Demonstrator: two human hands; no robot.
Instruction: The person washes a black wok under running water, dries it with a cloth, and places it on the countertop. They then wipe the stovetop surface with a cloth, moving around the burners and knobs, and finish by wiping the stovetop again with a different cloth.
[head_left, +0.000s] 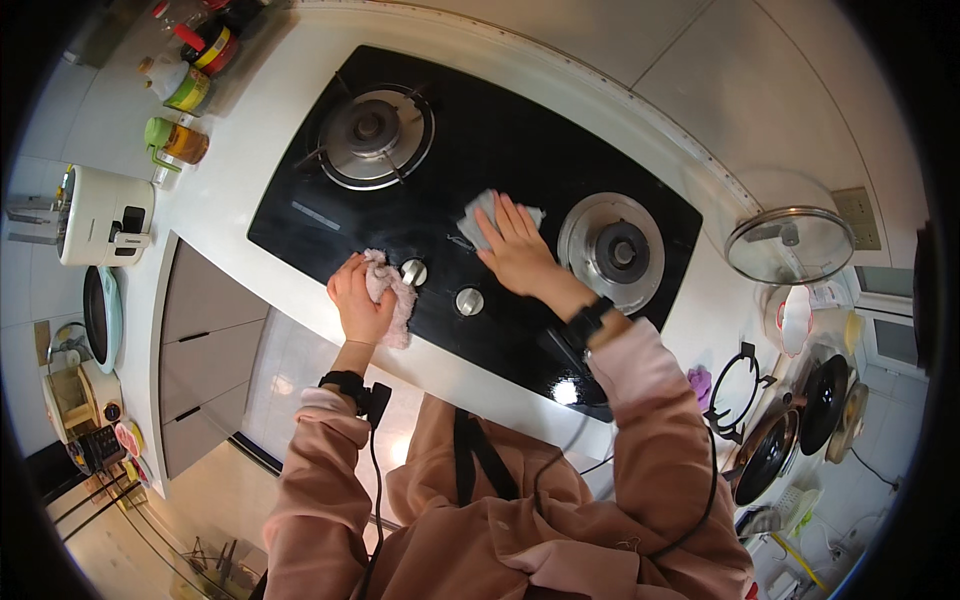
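A black glass gas cooktop (480, 135) lies before me. My left hand (358, 300) grips a fluffy pink cloth (394, 300) at the front edge, right beside a silver control knob (414, 272). My right hand (517, 251) presses flat on a grey cloth (476, 214) at the middle of the glass, its fingers extended over it. A second knob (470, 301) sits between the hands. The left burner (369, 127) has its pan support on; the right burner (622, 253) shows none.
On the right counter are a removed pan support (735, 394), a purple cloth (699, 384), a glass lid (790, 244) and a frying pan (766, 454). An oil bottle (186, 144) and other bottles stand at the left back. A white appliance (112, 217) is at far left.
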